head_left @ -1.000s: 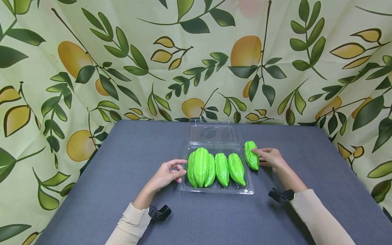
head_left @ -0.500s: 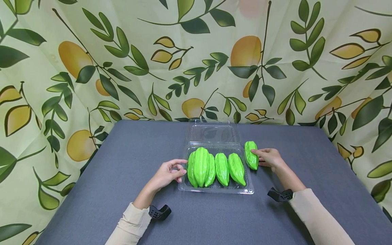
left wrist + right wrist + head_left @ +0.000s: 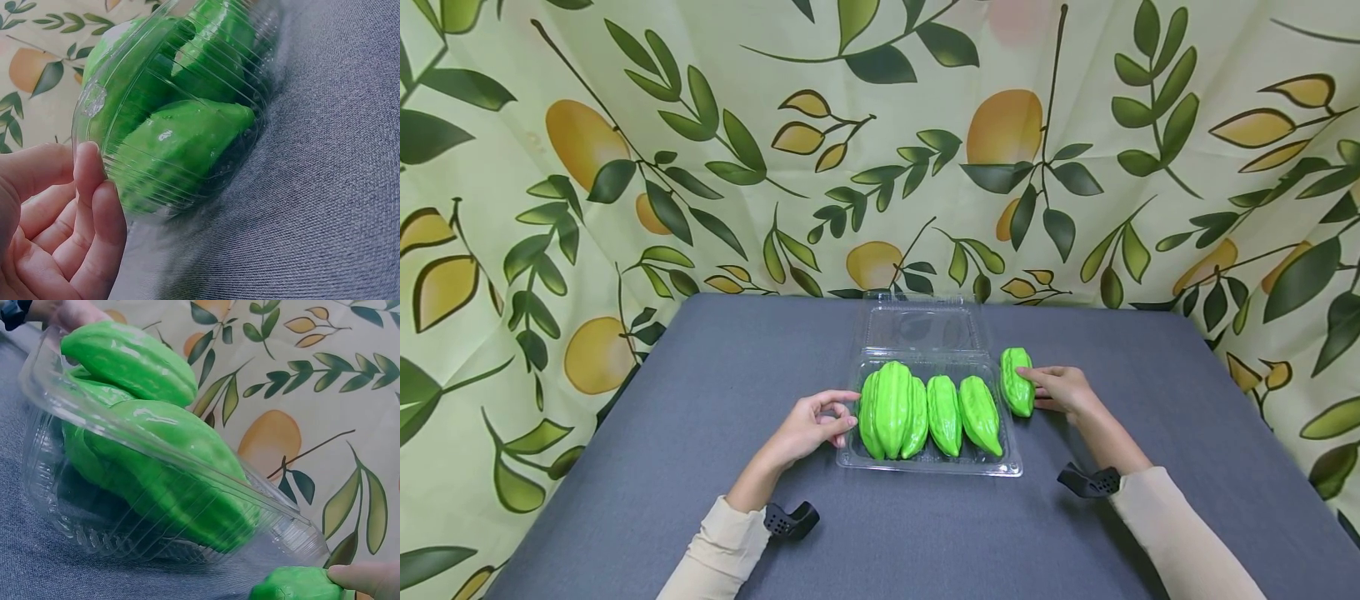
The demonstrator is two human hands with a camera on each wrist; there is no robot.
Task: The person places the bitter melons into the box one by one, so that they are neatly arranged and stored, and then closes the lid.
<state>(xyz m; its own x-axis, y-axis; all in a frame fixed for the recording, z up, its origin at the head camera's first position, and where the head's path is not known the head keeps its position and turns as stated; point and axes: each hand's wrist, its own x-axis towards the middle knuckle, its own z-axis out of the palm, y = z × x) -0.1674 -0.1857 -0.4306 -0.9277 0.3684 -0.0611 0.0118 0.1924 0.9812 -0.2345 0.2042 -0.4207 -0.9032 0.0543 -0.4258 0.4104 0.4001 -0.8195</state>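
Note:
A clear plastic clamshell container [image 3: 928, 469] lies on the table with its lid [image 3: 922, 327] folded back. Inside are several bright green, bumpy bitter melons [image 3: 981, 417]; at the left, one [image 3: 892, 408] is stacked on top of others. My left hand [image 3: 808, 425] pinches the container's left rim between thumb and finger, as the left wrist view shows up close. To the right of the container, outside it, my right hand [image 3: 1060, 387] grips another bitter melon [image 3: 1017, 382] by its right side. Only a fingertip [image 3: 359, 578] of that hand shows in the right wrist view.
The container rests on a grey cloth-covered table [image 3: 737, 350]. Behind the table hangs a curtain [image 3: 700, 208] printed with leaves and fruit. A black band [image 3: 792, 521] sits on each wrist.

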